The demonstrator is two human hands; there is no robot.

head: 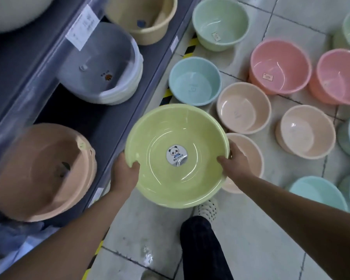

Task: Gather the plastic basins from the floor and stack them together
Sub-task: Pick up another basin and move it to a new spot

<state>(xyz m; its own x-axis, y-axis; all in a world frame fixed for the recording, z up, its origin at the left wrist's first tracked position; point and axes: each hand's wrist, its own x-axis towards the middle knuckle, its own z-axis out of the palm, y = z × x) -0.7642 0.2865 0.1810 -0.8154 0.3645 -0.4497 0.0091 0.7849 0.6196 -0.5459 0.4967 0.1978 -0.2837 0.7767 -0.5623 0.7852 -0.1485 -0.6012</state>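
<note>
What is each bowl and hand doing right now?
yellow-green basin: held in both hands, empty, sticker inside
left hand: grips its left rim
right hand: grips its right rim
nearest peach basin: on the floor, partly hidden behind it
blue basin: upright on the floor, empty

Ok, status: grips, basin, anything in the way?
Left grip, right grip both holding yellow-green basin by rim. Beige basin partly beneath. Other basins loose on floor.

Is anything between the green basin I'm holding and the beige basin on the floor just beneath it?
Nothing visible. The left hand and right hand grip the yellow-green basin by its rim. It hangs over the beige basin and hides most of its inside, so that part is unchecked.
</note>
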